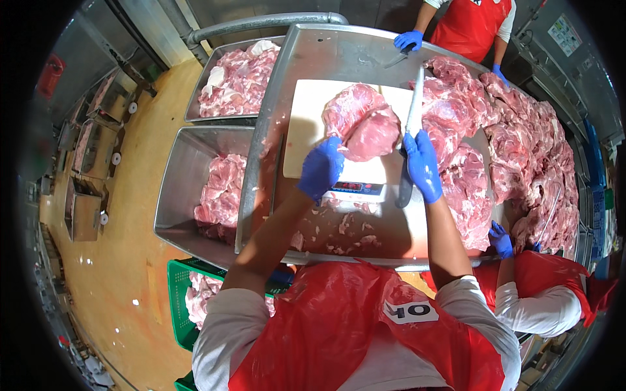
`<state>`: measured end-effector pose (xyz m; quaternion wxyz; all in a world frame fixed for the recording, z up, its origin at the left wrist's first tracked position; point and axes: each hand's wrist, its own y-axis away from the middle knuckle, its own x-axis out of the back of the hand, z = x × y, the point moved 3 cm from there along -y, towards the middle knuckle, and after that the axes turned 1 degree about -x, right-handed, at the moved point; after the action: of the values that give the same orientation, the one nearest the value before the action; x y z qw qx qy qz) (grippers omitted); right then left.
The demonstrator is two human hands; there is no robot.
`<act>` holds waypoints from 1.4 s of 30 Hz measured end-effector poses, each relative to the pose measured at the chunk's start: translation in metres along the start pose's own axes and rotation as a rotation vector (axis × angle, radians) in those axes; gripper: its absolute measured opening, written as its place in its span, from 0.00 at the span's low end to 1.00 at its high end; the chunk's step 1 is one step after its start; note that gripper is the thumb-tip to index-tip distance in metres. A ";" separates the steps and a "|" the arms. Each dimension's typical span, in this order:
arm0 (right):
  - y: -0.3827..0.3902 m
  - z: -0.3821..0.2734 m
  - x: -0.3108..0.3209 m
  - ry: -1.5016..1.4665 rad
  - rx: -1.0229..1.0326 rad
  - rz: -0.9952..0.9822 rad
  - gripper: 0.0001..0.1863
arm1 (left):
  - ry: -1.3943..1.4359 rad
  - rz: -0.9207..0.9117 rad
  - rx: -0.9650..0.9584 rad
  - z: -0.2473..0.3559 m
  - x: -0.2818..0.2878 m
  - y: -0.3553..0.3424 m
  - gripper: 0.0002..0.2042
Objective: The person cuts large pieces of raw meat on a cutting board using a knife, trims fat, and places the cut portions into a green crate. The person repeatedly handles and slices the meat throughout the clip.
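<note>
A large pink-red piece of raw meat [373, 133] lies over a white cutting board [303, 107] and a digital scale [365, 193] with a lit display. My left hand [323, 169], in a blue glove, is closed on the meat's lower left edge. To the right of the piece, my right hand [424, 166], also gloved, is closed round a knife [415, 104]. Its long blade points away from me, between the board and a heap of meat [453, 117]. A dark shape beside my right fingers may be shadow or handle; I cannot tell.
Metal bins of meat [189, 169] stand left of the steel table [313, 49], a green crate [182, 306] below them. Meat scraps [345, 225] lie before the scale. Across the table a co-worker's gloved hand [409, 40] holds a knife; another co-worker [544, 293] works at right.
</note>
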<state>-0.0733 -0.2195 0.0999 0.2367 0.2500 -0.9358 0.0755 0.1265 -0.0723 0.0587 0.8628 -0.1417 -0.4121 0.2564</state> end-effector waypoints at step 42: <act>0.074 0.054 0.004 -0.601 -0.179 0.175 0.12 | 0.322 -0.380 0.150 -0.092 0.032 -0.142 0.19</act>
<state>-0.1357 -0.1715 0.0526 -0.0366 0.1578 -0.9847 -0.0642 0.2614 -0.1748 0.0866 0.9580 -0.0365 -0.2685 0.0936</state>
